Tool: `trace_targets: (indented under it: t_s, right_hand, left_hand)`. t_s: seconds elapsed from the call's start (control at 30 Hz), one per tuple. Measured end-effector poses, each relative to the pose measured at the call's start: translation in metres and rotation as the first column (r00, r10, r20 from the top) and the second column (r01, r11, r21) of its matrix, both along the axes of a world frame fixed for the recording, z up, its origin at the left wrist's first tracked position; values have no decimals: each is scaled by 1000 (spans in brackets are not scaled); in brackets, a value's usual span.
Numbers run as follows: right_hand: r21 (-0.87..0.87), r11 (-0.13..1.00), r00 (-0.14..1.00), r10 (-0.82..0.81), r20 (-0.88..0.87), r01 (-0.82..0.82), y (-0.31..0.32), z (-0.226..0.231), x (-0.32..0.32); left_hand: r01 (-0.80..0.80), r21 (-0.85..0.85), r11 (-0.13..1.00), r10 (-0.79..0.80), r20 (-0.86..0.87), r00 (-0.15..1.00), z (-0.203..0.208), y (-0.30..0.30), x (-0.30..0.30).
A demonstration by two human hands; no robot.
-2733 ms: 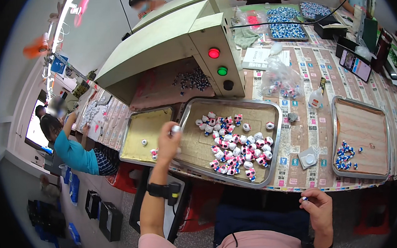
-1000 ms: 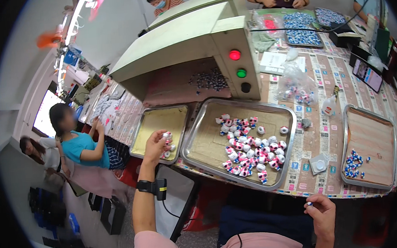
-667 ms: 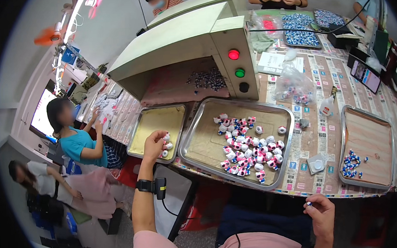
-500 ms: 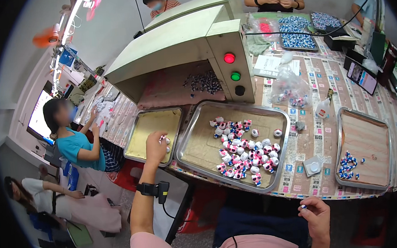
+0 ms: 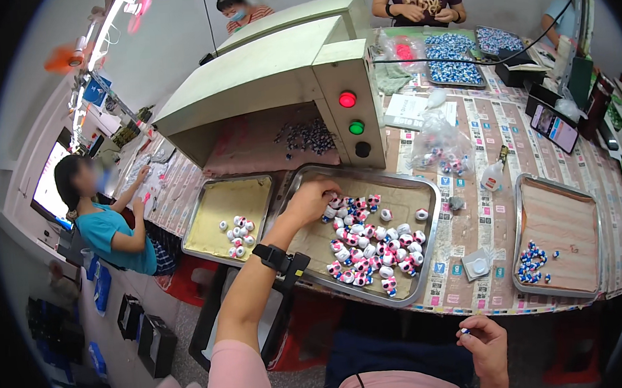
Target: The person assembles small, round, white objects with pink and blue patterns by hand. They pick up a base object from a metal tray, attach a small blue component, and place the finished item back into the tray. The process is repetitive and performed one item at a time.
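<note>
My left hand [image 5: 313,201] reaches into the left side of a large metal tray [image 5: 431,258], its fingers curled down at the edge of a pile of small white-and-pink toy figures [image 5: 372,240]. The fingers hide what they grip. Close to my body, beyond the table's front edge, my right hand [image 5: 486,344] pinches a small blue-and-white bead-like piece [image 5: 466,331] between thumb and fingertips. Left of the large tray, a smaller yellow-lined tray [image 5: 209,230] carries several white round pieces [image 5: 239,235] at its right side.
A boxy pale machine [image 5: 259,75] with an open mouth stands behind the trays. On the right lies a tray [image 5: 566,226] with small blue-and-white pieces [image 5: 531,261]. A white square holder [image 5: 477,263], a bottle [image 5: 492,176] and a plastic bag [image 5: 440,138] lie between. Other people work around the table.
My left hand has moved right from the yellow-lined tray to the pile in the large tray. White pieces now lie in the yellow-lined tray. My right hand still pinches its piece.
</note>
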State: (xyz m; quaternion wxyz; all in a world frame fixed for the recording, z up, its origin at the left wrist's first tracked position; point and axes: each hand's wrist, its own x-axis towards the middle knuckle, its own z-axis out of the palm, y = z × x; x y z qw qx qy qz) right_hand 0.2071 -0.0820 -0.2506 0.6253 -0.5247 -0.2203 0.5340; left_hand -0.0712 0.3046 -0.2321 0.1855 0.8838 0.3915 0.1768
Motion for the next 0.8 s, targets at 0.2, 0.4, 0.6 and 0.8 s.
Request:
trace_targets:
  t_s: [0.2,0.4,0.6,0.8]
  right_hand:
    - [-12,1000,1000,4,3,-4,0,-4,-1]
    - [-39,998,999,50,-15,-50,9,-3,-8]
    - [-6,997,997,81,-10,-81,11,2,-14]
    - [-24,997,997,77,-16,-77,8,-3,-12]
  left_hand:
    - [-157,-13,987,156,224,962,-1,-16,-12]
    - [-131,-48,990,139,256,956,5,-38,-20]
    - [-51,-24,998,52,37,998,2,-28,-1]
    - [-3,-40,999,0,-73,997,10,-23,14]
